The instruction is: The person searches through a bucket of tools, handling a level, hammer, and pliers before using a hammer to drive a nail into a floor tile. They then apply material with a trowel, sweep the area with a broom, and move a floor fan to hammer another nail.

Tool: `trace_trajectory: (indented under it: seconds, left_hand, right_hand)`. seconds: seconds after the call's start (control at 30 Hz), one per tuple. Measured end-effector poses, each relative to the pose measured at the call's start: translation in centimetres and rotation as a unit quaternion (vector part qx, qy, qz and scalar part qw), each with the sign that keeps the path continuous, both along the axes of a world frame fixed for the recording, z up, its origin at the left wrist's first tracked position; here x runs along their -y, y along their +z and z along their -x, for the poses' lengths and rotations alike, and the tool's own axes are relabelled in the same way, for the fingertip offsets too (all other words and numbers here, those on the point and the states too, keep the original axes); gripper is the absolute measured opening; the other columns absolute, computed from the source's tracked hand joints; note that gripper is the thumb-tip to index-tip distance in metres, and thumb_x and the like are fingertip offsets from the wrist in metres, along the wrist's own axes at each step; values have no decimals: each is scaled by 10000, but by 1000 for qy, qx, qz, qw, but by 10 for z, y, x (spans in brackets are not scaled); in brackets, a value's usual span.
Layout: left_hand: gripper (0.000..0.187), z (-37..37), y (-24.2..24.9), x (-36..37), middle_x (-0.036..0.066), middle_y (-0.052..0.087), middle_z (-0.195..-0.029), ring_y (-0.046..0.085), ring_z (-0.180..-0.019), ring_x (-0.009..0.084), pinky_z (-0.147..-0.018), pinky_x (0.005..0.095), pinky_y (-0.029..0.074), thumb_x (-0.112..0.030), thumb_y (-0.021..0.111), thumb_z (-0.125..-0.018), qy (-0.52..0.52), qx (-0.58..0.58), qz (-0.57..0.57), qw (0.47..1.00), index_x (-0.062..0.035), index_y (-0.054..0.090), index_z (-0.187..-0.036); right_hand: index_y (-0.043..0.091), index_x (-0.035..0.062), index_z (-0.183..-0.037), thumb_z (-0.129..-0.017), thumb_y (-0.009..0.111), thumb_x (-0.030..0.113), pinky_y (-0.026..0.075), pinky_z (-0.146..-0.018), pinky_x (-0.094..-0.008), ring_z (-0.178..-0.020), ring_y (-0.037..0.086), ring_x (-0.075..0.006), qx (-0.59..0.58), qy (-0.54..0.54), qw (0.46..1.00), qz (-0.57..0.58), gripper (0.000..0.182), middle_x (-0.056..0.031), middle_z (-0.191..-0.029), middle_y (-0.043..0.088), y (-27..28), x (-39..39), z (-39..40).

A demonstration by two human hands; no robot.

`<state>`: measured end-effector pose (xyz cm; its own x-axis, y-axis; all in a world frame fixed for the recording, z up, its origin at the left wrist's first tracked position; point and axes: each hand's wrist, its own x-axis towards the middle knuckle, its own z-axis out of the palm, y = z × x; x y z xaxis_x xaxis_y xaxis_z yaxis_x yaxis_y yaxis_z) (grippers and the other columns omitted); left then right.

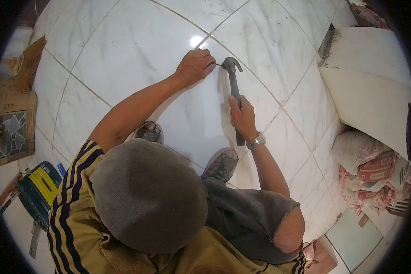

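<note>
My right hand is wrapped round the dark handle of a claw hammer. The hammer's head points toward my left hand, its striking face right at the end of a thin nail. My left hand pinches this nail between thumb and fingers, low over the white tiled floor. Part of the nail is hidden by the fingers. Just beyond the left hand, grout lines between the tiles cross. A metal watch is on my right wrist.
Stacked bags lie at the right, below a large pale slab-like object. Cardboard boxes and a green case with a yellow label stand at the left. My shoes rest on the tiles, close behind the hands.
</note>
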<state>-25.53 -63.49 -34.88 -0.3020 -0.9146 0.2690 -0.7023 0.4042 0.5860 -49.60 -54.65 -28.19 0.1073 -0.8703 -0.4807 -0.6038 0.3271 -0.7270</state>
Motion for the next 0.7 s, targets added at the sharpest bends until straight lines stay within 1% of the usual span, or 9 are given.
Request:
trace_trajectory:
  seconds: [0.07, 0.17, 0.23, 0.27, 0.37, 0.47, 0.57, 0.67, 0.7]
  left_hand:
    - [121, 0, -2, 0, 47, 629, -928, 618, -910, 249, -801, 412, 470, -211, 707, -900, 2, 3, 3, 1000, -109, 730, -961]
    - [122, 0, -4, 0, 50, 632, -939, 623, -919, 248, -807, 408, 476, -207, 715, -893, 13, -16, 2, 1000, -113, 738, -968]
    - [122, 0, -5, 0, 50, 632, -945, 625, -922, 242, -817, 401, 477, -207, 719, -888, 28, -48, -4, 998, -116, 745, -964]
    - [118, 0, -4, 0, 50, 633, -948, 625, -922, 239, -822, 397, 476, -208, 721, -886, 24, -40, -12, 999, -119, 748, -959]
    - [108, -1, -5, 1, 46, 635, -954, 626, -924, 228, -833, 390, 475, -209, 724, -880, 13, -16, -29, 999, -125, 754, -941]
    - [101, 0, -3, 1, 38, 637, -959, 626, -926, 220, -831, 386, 471, -214, 728, -877, 15, 0, -38, 999, -130, 754, -928]
    - [102, 0, -2, 0, 28, 636, -964, 621, -927, 211, -823, 382, 465, -224, 731, -873, 18, -5, -40, 999, -137, 751, -922]
    - [102, -1, -4, 1, 21, 635, -965, 616, -920, 207, -814, 383, 459, -231, 733, -872, 9, -2, -22, 1000, -142, 749, -919]
    - [103, -2, -4, 1, 20, 635, -965, 615, -917, 208, -813, 385, 457, -232, 732, -872, 8, 3, -20, 1000, -143, 749, -921]
  right_hand:
    - [600, -20, -897, -1023, 546, 450, 486, -512, -409, -497, 628, -263, -14, -7, 1000, -20, 489, -148, -600, 617, -1, 2, -2]
    - [602, -25, -905, -1027, 540, 446, 494, -540, -435, -531, 647, -298, -20, -8, 1000, -21, 491, -178, -623, 631, -9, -1, 1]
    - [571, 5, -874, -1032, 553, 431, 470, -477, -346, -489, 585, -186, -9, 4, 1000, 10, 455, -82, -613, 579, -18, -2, 6]
    - [555, 21, -859, -1035, 560, 424, 458, -445, -301, -468, 555, -130, -4, 9, 1000, 26, 440, -33, -609, 553, -23, -3, 8]
    - [554, 20, -855, -1033, 566, 425, 458, -444, -299, -465, 549, -127, 0, 15, 997, 72, 442, -33, -612, 557, -35, -4, 11]
    - [559, 22, -856, -1031, 576, 422, 451, -438, -291, -464, 543, -119, -28, 14, 999, 39, 437, -27, -619, 555, -30, -3, 10]
    - [566, 27, -863, -1026, 586, 418, 444, -435, -289, -461, 532, -111, 16, -11, 999, -29, 424, -22, -623, 550, -5, 1, 5]
    - [580, -11, -860, -1028, 565, 440, 486, -512, -393, -502, 618, -237, 11, -9, 999, -33, 481, -121, -592, 602, 17, 6, -3]
    - [580, -13, -860, -1028, 564, 440, 484, -503, -386, -494, 615, -230, 16, -5, 1000, -10, 484, -118, -589, 603, 13, 5, -2]
